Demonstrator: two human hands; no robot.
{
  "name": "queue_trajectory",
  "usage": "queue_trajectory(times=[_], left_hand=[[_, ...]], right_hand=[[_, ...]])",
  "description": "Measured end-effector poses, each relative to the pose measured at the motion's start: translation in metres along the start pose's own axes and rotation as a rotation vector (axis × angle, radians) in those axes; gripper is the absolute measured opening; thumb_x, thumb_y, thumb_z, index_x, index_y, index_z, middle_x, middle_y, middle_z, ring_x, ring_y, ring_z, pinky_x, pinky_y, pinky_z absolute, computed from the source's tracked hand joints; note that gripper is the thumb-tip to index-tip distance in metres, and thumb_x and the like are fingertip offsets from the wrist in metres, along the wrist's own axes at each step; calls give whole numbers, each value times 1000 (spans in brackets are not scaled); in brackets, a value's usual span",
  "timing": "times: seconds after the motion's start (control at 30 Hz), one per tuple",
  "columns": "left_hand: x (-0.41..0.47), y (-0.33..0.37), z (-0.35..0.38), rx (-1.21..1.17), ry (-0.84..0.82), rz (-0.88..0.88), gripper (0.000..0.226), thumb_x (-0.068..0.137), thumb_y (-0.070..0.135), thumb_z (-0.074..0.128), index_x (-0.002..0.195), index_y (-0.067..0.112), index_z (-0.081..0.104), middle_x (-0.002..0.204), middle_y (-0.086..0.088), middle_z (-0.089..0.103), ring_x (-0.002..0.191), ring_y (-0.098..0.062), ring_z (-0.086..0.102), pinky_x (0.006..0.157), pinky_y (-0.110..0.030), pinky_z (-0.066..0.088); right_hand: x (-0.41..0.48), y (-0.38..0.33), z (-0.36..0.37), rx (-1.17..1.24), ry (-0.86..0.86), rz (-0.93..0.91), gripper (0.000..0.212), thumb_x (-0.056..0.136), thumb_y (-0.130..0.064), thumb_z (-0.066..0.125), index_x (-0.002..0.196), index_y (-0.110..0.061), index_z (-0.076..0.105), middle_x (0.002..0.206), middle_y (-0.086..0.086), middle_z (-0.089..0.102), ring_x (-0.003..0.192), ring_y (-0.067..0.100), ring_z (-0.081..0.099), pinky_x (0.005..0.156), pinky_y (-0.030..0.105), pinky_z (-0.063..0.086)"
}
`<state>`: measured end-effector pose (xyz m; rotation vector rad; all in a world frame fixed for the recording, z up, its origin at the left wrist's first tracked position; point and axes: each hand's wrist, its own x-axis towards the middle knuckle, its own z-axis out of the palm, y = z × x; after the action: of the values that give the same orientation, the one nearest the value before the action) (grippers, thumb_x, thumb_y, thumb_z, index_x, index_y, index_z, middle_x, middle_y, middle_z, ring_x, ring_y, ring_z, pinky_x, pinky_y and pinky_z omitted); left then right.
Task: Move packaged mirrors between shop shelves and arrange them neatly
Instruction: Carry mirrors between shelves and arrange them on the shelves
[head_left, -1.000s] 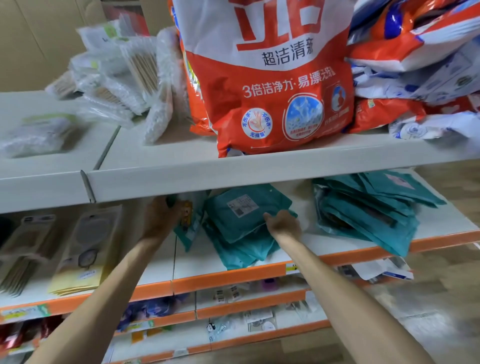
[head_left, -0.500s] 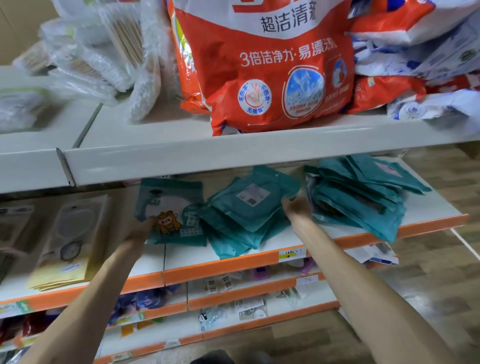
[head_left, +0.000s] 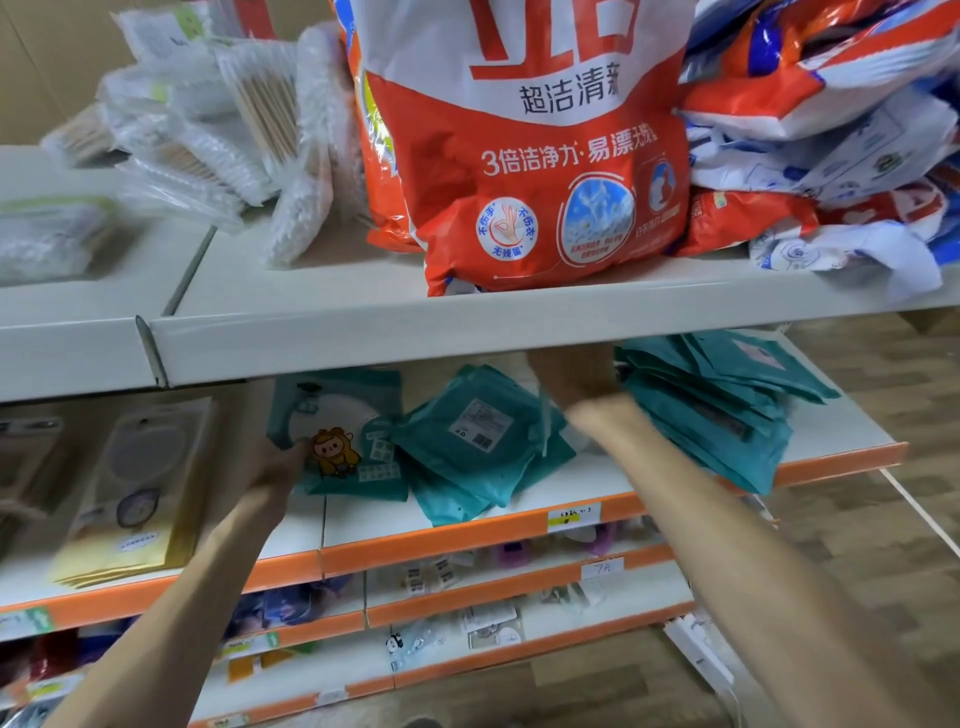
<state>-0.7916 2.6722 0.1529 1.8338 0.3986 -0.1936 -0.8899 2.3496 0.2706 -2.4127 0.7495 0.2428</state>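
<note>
A teal mirror package (head_left: 337, 410) with a cartoon figure on its front lies at the left of the orange-edged shelf (head_left: 467, 532). My left hand (head_left: 275, 475) holds it by its lower left edge. Beside it a loose pile of teal packages (head_left: 478, 447) lies label side up. A second, taller pile of teal packages (head_left: 717, 410) fills the shelf's right end. My right hand (head_left: 579, 387) reaches deep between the two piles, under the upper shelf. It is blurred and its fingers cannot be made out.
The white upper shelf (head_left: 467, 335) overhangs the piles and carries a big red detergent bag (head_left: 524, 171), more bags (head_left: 831, 130) at the right and cotton swab packs (head_left: 208, 135) at the left. Yellow packaged mirrors (head_left: 130, 493) lie left of the teal ones. Lower shelves hold small goods.
My left hand has drawn the cartoon package out from under the upper shelf and to the left. My right hand has left the middle pile's front and gone further back between the piles.
</note>
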Motion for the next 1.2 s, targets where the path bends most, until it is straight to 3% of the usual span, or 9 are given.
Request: queue_trajectory(times=[0.13, 0.2, 0.27, 0.5, 0.6, 0.67, 0.93, 1.1, 1.2], left_hand=[[2, -2, -3, -42, -35, -35, 36, 95, 15, 59, 127, 0, 52, 110, -20, 61, 96, -27, 57, 88, -40, 48], [3, -4, -1, -39, -89, -43, 29, 94, 14, 61, 120, 1, 56, 102, -18, 63, 83, -23, 59, 72, -31, 51], [1, -1, 1, -27, -130, -34, 19, 94, 11, 61, 111, 3, 56, 91, -14, 64, 74, -19, 60, 58, -26, 50], [9, -7, -4, -19, -139, -71, 27, 90, 14, 67, 111, -2, 58, 96, -16, 66, 78, -20, 63, 62, -26, 50], [7, -7, -3, -23, -140, -64, 24, 92, 12, 65, 111, 2, 55, 92, -11, 65, 78, -19, 64, 60, -26, 51], [9, -8, -2, -19, -140, -67, 26, 91, 11, 66, 111, 3, 53, 95, -14, 65, 81, -22, 65, 62, -30, 53], [25, -5, -9, 160, -52, -64, 21, 92, 28, 64, 89, 7, 62, 94, -13, 65, 91, -29, 62, 86, -41, 51], [21, -2, -11, 157, -131, -147, 10, 88, 15, 69, 88, 7, 63, 93, -16, 68, 86, -29, 65, 82, -44, 55], [14, 2, -11, 67, -81, -228, 8, 85, 5, 68, 92, 3, 63, 96, -19, 66, 89, -32, 62, 80, -44, 53]], right_hand=[[15, -52, 71, -351, 308, -371, 26, 100, -14, 39, 119, -6, 55, 115, 13, 64, 102, 34, 65, 76, 38, 48], [21, -59, 102, -388, 239, -370, 30, 102, -15, 38, 127, -4, 50, 122, 14, 61, 105, 33, 64, 76, 40, 49], [23, -55, 125, -409, 216, -345, 28, 103, -11, 37, 123, -2, 54, 119, 16, 64, 100, 33, 66, 71, 38, 47], [52, -21, 131, -3, 119, -336, 27, 99, -29, 48, 91, -7, 62, 93, 13, 65, 88, 29, 62, 75, 40, 49], [72, 13, 106, -129, 283, -193, 43, 91, -38, 60, 119, -7, 53, 119, 14, 55, 112, 30, 50, 90, 42, 44], [85, 36, 95, -110, 174, -25, 61, 86, -45, 63, 129, -6, 44, 126, 16, 49, 116, 32, 47, 93, 44, 43], [95, 55, 95, -18, 100, 73, 77, 79, -56, 70, 129, -3, 46, 125, 18, 53, 105, 33, 59, 80, 38, 52], [81, 45, 84, 349, -114, 85, 33, 82, -37, 76, 93, -10, 63, 88, 7, 71, 79, 22, 68, 69, 32, 56], [67, 38, 77, 645, -197, 155, 26, 84, -14, 74, 105, 0, 67, 93, 15, 74, 86, 30, 71, 80, 40, 60]])
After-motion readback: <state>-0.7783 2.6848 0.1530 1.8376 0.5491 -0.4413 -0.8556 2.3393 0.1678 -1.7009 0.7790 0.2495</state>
